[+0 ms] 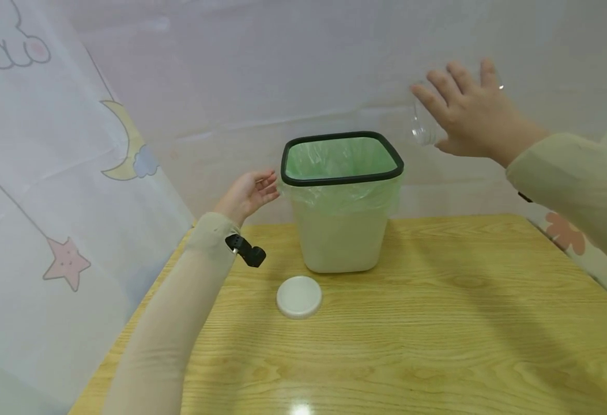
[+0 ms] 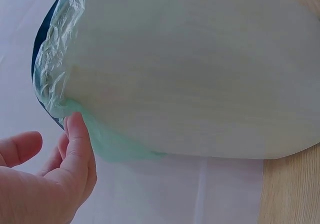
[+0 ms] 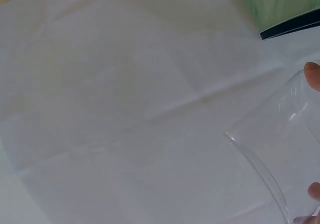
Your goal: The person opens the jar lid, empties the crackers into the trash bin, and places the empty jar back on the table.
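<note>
My right hand [image 1: 469, 115] is raised to the right of the bin, fingers spread around a clear plastic jar [image 1: 422, 131]. In the right wrist view, fingertips [image 3: 314, 76] rest against the see-through wall of the jar [image 3: 272, 139]; it looks tilted. My left hand [image 1: 253, 193] is at the left side of a whitish trash bin [image 1: 342, 239], below its black rim. Its fingers bend loosely and hold nothing, very near the pale green bag [image 2: 107, 139] folded over the rim; contact cannot be told. A round white lid [image 1: 299, 297] lies on the table before the bin.
The bin stands near the back edge of a wood-grain table [image 1: 412, 346]. Right behind it hangs a pale cloth [image 1: 230, 75], with a printed moon [image 1: 124, 138] and star [image 1: 67, 264] on the left side.
</note>
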### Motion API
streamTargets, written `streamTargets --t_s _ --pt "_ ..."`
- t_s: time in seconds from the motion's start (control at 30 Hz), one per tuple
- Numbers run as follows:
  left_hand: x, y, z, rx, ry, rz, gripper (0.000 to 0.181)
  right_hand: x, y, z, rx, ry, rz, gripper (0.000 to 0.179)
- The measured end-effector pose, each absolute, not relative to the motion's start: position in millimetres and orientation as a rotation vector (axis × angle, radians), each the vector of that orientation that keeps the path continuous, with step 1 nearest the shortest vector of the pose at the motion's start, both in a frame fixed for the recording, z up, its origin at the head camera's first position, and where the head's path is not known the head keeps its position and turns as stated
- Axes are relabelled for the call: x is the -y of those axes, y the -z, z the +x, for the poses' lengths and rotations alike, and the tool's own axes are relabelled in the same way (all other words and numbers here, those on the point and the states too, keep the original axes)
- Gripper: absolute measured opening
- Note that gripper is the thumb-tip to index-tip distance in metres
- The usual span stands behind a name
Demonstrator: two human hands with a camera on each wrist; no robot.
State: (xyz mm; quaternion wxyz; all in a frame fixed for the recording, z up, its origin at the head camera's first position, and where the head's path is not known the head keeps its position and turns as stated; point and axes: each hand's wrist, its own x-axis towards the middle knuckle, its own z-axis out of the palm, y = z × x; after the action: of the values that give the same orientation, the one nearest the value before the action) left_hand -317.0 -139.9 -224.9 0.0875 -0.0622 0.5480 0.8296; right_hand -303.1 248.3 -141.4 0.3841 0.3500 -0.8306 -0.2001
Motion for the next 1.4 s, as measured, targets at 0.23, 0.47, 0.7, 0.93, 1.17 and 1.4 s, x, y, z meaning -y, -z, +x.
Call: streamTargets --t_s 0.23,0.47,0.7,0.93,1.17,1.4 --pt "143 225 -312 -1.673 -2.45 -0.162 0.044 -252 147 -303 2.123 0.492 0.875 0.118" --pt "147 225 -307 -1.7 -2.433 -0.146 0.044 -256 157 -303 2.034 0.424 0.897 0.114" --pt "152 226 -302 -1.675 -2.441 -0.113 0.046 -259 162 -301 2.116 0.353 0.85 0.115" --pt "157 228 -298 -1.688 -2.428 -0.108 0.046 -262 166 -298 2.155 0.29 0.811 0.114" --pt "158 228 -294 -1.719 -2.401 -0.085 0.046 -265 172 -296 2.145 0.231 0.793 0.112" --pt "160 229 -291 -1.733 -2.383 -0.063 0.047 -270 178 -294 2.147 0.161 0.786 0.11"
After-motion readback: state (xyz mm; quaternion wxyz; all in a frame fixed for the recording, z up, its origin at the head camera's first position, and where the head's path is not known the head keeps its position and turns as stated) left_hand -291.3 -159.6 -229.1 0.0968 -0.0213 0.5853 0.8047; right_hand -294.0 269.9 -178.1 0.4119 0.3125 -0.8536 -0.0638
